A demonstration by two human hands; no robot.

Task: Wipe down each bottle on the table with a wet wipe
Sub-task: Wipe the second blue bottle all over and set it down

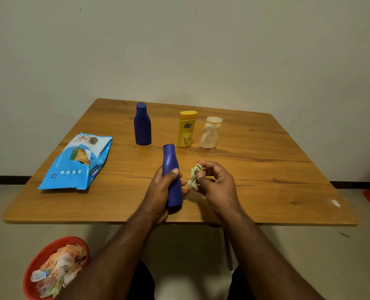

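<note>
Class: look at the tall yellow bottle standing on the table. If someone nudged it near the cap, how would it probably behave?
The yellow bottle would probably tip rather than slide: it stands tall on a narrow base. It likely wouldn't roll far, since its body looks flattened. Falling rightward, it might knock the pale bottle close beside it.

A plain room in a home: a wooden table [255, 169] against a bare wall [179, 50], toiletry bottles [187, 128] and a wipes pack [78, 163] on top.

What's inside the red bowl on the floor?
The red bowl holds a heap of crumpled used wipes. Whatever lies under the heap is hidden, and the person's left arm covers part of its rim.
</note>
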